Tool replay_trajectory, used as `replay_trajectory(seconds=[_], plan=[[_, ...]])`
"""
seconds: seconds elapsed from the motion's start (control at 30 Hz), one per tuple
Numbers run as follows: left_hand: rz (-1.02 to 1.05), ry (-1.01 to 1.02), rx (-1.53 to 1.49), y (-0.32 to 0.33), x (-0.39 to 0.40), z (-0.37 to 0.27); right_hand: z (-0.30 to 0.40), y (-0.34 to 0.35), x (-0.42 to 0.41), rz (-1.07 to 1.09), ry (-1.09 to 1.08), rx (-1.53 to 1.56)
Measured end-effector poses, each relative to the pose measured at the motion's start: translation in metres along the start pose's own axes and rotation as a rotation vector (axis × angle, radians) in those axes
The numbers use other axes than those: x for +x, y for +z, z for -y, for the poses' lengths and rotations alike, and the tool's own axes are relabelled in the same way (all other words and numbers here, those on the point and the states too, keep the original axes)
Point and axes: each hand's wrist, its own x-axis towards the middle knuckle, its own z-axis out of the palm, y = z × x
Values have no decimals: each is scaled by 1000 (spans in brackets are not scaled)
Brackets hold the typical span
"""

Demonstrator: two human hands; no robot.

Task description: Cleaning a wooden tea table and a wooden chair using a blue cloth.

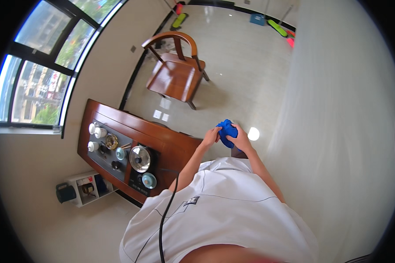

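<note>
A bunched blue cloth is held between my two hands, out in front of my body. My left hand grips its left edge with the fingertips. My right hand holds the right side, fingers and thumb pressed into the folds. To the left stands a wooden tea table with a dark tray inset. On it are white lidded cups, a glass dish, pale blue lidded bowls and a pot with a glass lid.
A wooden armchair stands beyond the table. Brooms and a blue dustpan lean at the far wall. A small white shelf with a dark green jug is left of the table. A pale wall rises on the right.
</note>
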Motion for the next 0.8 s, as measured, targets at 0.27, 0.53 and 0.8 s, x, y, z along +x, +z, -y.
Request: replay_trajectory(seconds=[0.27, 0.53, 0.8], plan=[[-322, 116, -230, -48, 76, -110, 58, -25, 190, 81, -252, -18], [-596, 20, -377, -95, 130, -138, 101, -16, 328, 136, -138, -95], [-600, -19, -300, -187, 215, -156, 111, 29, 412, -32, -66, -144]])
